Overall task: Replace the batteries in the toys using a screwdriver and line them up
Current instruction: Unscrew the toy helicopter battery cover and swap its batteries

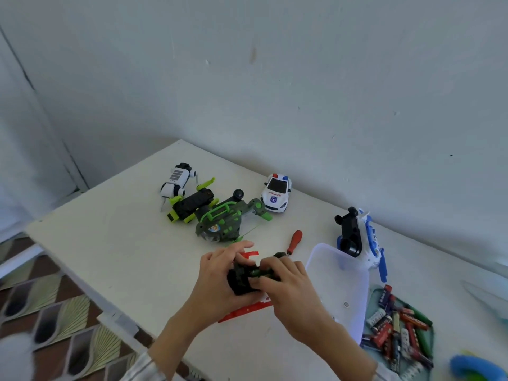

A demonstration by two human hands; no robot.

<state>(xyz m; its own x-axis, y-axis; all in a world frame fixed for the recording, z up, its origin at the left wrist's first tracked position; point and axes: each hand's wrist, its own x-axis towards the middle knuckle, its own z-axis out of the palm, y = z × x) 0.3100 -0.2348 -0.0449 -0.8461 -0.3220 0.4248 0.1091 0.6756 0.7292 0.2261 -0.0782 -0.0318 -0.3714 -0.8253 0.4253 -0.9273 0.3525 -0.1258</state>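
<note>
My left hand point(217, 279) grips a dark toy point(242, 279) turned upside down above the table point(110, 243). My right hand point(288, 287) pinches a green battery point(259, 272) at the toy's open compartment. A red-handled screwdriver point(295, 241) lies just beyond my right hand. Farther back stand a white robot dog point(177, 180), a black and green vehicle point(192, 206), a green helicopter-like toy point(225, 220) and a white police car point(276, 193). A blue and white toy point(362, 240) lies on its side at the right.
A clear tub point(404, 328) at the lower right holds several loose batteries. Its translucent lid point(341, 281) lies beside my right hand. A red flat part point(247, 309) lies under my hands. The wall stands close behind the table; patterned floor shows at left.
</note>
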